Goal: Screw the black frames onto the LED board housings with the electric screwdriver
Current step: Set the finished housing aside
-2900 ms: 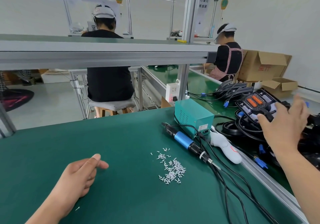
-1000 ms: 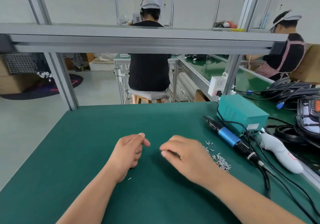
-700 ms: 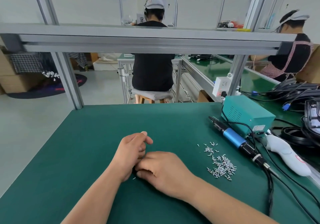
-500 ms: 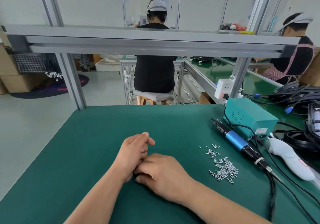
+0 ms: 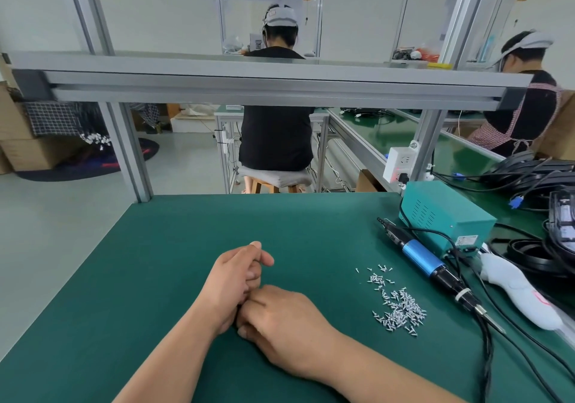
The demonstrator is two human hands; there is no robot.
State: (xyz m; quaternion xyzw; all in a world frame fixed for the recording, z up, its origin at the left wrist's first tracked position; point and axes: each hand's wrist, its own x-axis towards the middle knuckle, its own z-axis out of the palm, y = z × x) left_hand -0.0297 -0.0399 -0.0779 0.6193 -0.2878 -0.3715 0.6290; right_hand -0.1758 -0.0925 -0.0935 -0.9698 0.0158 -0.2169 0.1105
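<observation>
My left hand (image 5: 230, 281) rests on its side on the green mat (image 5: 149, 278), fingers loosely curled, nothing visible in it. My right hand (image 5: 280, 318) lies against its heel, fingers curled down to the mat, their tips hidden. The electric screwdriver (image 5: 420, 259), blue-bodied with a black cable, lies to the right, untouched. A pile of small silver screws (image 5: 398, 309) sits between my hands and the screwdriver. A black LED housing (image 5: 563, 225) shows partly at the right edge, with black ring frames (image 5: 529, 254) beside it.
A teal power box (image 5: 445, 216) stands behind the screwdriver. A white handheld tool (image 5: 522, 290) lies at the mat's right edge. Black cables (image 5: 529, 175) pile up on the belt beyond. An aluminium rail (image 5: 264, 88) crosses overhead. Two seated people work farther off.
My right hand left the housing at the right and came across the mat to the left hand's heel, covering a stray screw that lay there. The left hand stayed put.
</observation>
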